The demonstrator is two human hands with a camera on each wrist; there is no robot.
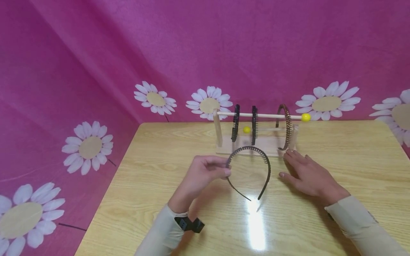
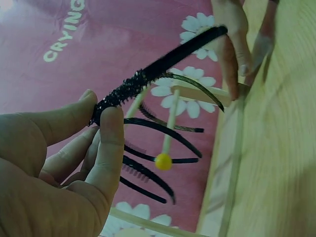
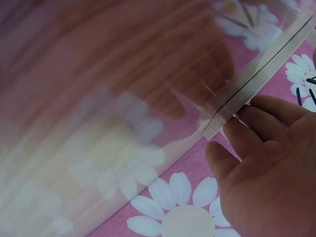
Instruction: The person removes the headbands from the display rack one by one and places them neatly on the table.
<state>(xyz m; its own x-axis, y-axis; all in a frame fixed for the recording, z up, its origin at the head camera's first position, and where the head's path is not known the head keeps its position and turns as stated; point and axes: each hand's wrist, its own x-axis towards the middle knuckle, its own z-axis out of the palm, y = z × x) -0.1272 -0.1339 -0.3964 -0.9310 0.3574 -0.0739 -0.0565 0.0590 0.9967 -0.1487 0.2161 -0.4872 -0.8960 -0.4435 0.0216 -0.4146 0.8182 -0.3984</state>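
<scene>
My left hand (image 1: 203, 170) pinches a dark, toothed headband (image 1: 269, 170) by one side, between thumb and fingers. It is held up in front of a wooden stand (image 1: 225, 145), its ends pointing down in the head view. In the left wrist view, the pinched part of the headband (image 2: 182, 54) looks beaded and glittery. My right hand (image 1: 309, 176) rests its fingertips at the right end of the stand's base, fingers loosely extended. Two black headbands (image 1: 236, 122) and a brown one (image 1: 289, 128) hang on the stand's upper rod (image 1: 267, 116).
A yellow ball (image 1: 306, 117) caps the upper rod's right end. A second yellow ball (image 1: 246, 130) tips a lower rod. The stand is near the back of the glossy wooden table (image 1: 153, 185). Behind rises a pink cloth (image 1: 205, 46) with daisies.
</scene>
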